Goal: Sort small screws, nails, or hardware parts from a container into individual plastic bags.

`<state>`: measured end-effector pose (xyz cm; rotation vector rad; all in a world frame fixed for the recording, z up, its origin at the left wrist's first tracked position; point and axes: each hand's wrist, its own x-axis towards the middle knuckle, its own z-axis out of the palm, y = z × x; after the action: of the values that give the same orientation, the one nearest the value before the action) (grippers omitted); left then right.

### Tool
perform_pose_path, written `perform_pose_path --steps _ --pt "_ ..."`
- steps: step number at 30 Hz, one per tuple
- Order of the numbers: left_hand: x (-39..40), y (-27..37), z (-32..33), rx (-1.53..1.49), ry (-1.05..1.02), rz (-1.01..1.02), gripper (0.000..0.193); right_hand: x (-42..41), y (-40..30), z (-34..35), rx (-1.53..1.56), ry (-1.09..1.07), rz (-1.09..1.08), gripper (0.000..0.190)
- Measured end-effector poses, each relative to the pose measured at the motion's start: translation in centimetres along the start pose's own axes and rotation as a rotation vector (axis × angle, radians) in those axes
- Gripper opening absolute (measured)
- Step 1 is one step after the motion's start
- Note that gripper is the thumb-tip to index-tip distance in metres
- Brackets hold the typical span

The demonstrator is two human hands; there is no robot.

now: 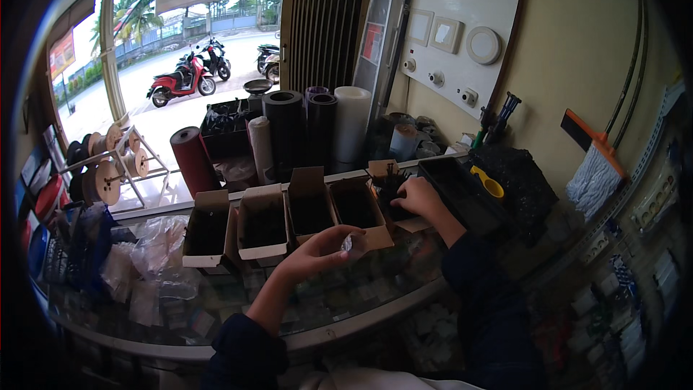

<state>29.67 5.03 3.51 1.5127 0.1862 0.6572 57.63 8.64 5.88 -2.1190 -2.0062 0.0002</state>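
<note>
My left hand (319,246) pinches a small clear plastic bag (353,245) between thumb and fingers, above the glass counter. My right hand (419,197) reaches into the rightmost small cardboard box, at its dark, thin pieces (389,187), which look like screws. Whether its fingers grip any of them is hidden. To the left stand more open cardboard boxes in a row: one (354,203) beside that box, a tall-flapped one (309,211), then another (263,222) and the leftmost (208,230). All hold dark small contents too fine to tell apart.
Clear plastic bags (157,254) lie on the counter's left. A black tray (460,189) and a yellow ring-shaped tool (490,183) are right of the boxes. Behind stand sheet rolls (282,130). The counter's metal front edge (325,336) runs before me.
</note>
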Motion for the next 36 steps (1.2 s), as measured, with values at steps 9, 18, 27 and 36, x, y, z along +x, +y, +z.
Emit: perform_pose_path --steps 9,18,27,36 --pt "0.0 0.0 0.0 -0.002 -0.002 0.022 0.060 -0.1 -0.4 0.0 0.079 -0.003 0.121 0.030" --pt "-0.1 0.1 -0.1 0.005 -0.051 0.020 0.053 -1.1 0.4 1.1 0.203 0.174 0.031 0.028" --pt "0.0 -0.1 0.2 -0.002 -0.022 0.037 0.061 -0.5 1.6 1.4 0.352 0.171 0.000 0.027" --pt "-0.1 -0.2 0.0 -0.014 -0.007 0.034 0.060 -1.7 2.4 0.8 0.405 0.269 -0.202 0.018"
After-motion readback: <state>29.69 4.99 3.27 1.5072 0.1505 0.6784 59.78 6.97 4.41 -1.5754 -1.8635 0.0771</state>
